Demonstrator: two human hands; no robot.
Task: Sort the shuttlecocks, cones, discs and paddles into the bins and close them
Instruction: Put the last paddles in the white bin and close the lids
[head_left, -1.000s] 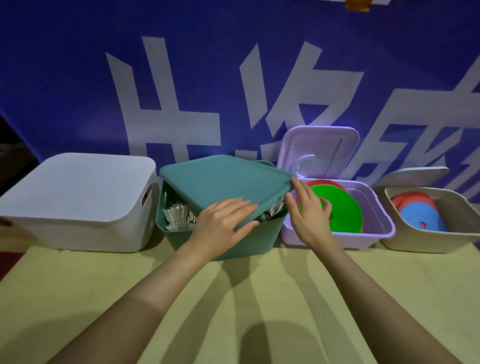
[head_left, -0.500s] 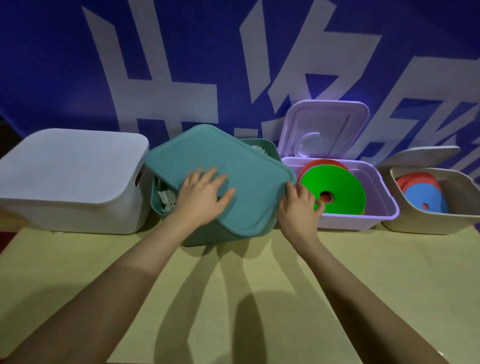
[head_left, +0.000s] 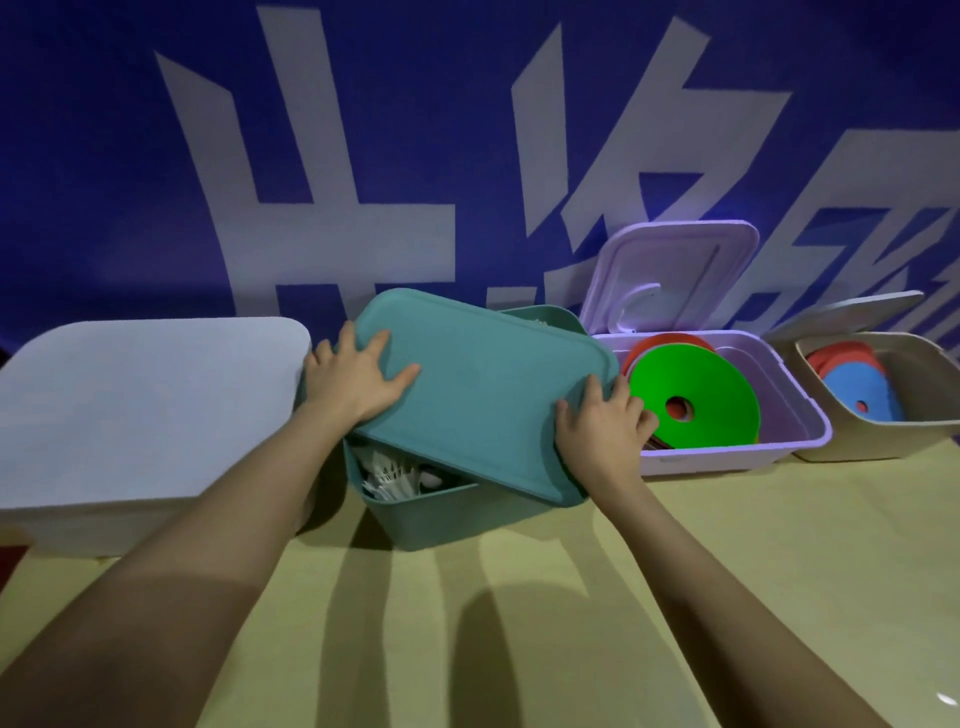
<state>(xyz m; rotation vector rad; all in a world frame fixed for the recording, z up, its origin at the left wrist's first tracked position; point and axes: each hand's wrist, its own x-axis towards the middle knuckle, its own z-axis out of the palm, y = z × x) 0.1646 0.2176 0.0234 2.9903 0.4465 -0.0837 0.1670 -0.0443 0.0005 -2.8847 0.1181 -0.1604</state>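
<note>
The teal lid (head_left: 483, 387) is being held skewed over the teal bin (head_left: 441, 512) — left hand (head_left: 353, 382) pressing flat at its upper-left corner, right hand (head_left: 597, 434) clamping its lower-right edge.

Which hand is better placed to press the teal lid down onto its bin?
Probably the left hand: it lies flat on top of the teal lid. The right hand only holds the lid's near right corner.
</note>
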